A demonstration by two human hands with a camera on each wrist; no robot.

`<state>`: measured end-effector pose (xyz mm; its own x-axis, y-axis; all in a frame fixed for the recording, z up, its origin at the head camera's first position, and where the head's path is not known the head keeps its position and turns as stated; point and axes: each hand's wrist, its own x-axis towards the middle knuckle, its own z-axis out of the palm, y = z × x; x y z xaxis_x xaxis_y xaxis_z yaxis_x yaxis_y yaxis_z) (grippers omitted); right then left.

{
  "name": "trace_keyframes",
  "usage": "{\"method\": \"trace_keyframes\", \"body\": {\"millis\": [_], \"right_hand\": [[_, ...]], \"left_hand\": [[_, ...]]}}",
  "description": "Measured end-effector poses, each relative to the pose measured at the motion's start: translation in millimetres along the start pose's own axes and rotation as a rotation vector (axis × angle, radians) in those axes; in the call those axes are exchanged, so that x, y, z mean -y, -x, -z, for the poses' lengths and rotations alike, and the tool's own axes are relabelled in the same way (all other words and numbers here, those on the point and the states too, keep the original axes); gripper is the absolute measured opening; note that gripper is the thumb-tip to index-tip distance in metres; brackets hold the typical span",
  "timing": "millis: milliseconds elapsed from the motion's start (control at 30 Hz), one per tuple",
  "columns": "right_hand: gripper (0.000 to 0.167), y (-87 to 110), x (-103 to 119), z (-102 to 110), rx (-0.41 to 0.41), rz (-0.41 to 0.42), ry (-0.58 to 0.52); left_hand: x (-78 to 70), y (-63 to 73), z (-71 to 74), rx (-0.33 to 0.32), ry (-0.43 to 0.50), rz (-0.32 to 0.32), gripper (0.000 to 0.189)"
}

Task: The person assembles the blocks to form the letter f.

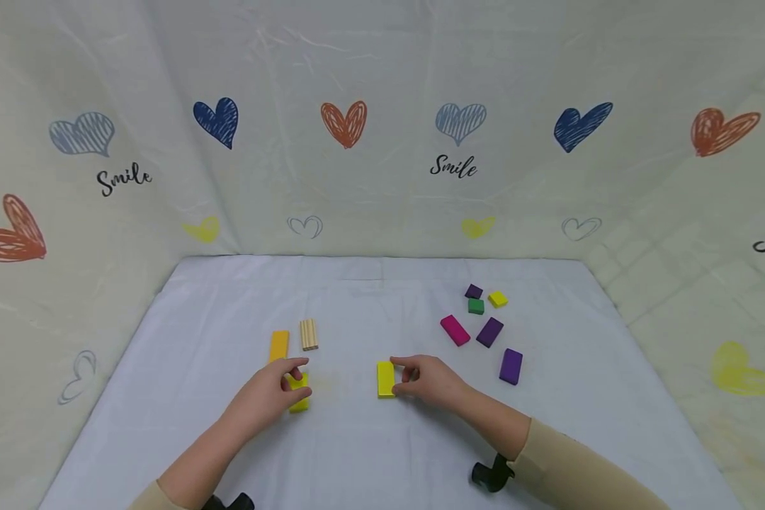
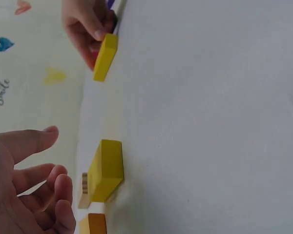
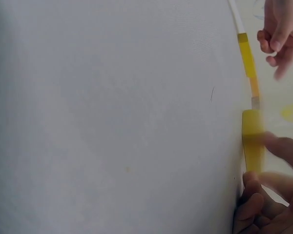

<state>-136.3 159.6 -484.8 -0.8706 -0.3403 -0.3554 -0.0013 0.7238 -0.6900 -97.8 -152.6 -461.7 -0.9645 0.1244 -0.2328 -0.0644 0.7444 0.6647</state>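
Observation:
My left hand (image 1: 270, 393) is over a yellow block (image 1: 301, 402), partly covering it in the head view. In the left wrist view its thumb and fingers are spread, apart from that block (image 2: 105, 170). My right hand (image 1: 430, 380) is at the right side of a second yellow block (image 1: 385, 380), thumb and forefinger parted, fingertips right at its edge. The right wrist view shows the thumb blurred over this block (image 3: 253, 151). An orange block (image 1: 279, 345) and a striped bare-wood block (image 1: 309, 334) lie beyond my left hand.
Beyond my right hand lie a pink block (image 1: 455, 330), purple blocks (image 1: 511, 366), a small green block (image 1: 476, 306), a small yellow block (image 1: 498, 299) and a small dark purple block (image 1: 474, 291). A white cloth (image 1: 357, 460) covers the table; a heart-printed sheet (image 1: 389, 191) hangs behind.

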Motion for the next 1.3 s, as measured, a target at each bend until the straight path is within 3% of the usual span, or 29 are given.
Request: {"method": "trace_keyframes", "body": {"millis": [200,600,933,1300], "right_hand": [[0.06,0.6,0,0,0.0,0.011,-0.004],[0.06,0.7,1,1,-0.002,0.006,-0.006],[0.059,-0.5,1,0,0.002,0.005,-0.008],[0.059,1.9,4,2,0.002,-0.011,-0.008]], "left_hand": [[13.6,7.3,5.7,-0.005,0.016,0.049,0.058],[21.7,2.7,-2.0,0.071,-0.053,0.116,0.076],[22.5,2.4,-4.7,0.075,-0.082,0.109,0.076],[18.1,3.1,-9.2,0.035,-0.114,0.089,0.072]]}}
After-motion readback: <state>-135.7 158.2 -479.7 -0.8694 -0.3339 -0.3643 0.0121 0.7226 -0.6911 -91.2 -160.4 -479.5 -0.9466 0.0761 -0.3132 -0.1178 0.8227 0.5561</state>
